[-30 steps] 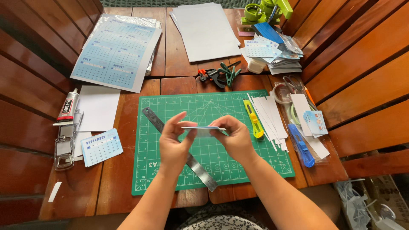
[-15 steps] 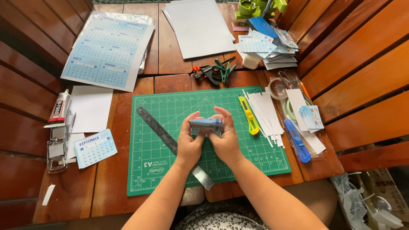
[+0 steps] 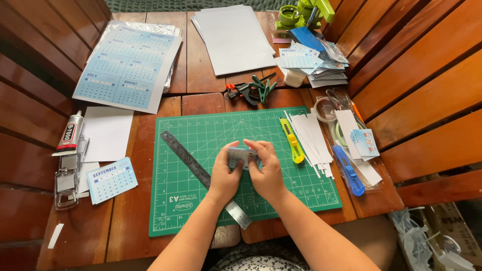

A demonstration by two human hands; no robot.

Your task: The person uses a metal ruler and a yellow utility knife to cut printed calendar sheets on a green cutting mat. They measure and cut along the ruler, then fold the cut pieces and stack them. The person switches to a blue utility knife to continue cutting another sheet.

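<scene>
Small blue card stack is pinched between left hand and right hand over cutting mat — edges being squared; even pressure needed next.

Bare forearms, black-and-white patterned garment.

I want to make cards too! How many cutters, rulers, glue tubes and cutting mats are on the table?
Cutters: 2, one yellow, one blue
Rulers: 1
Glue tubes: 1
Mats: 1, green
Total: 5
The left hand and right hand hold a small card together.
</scene>
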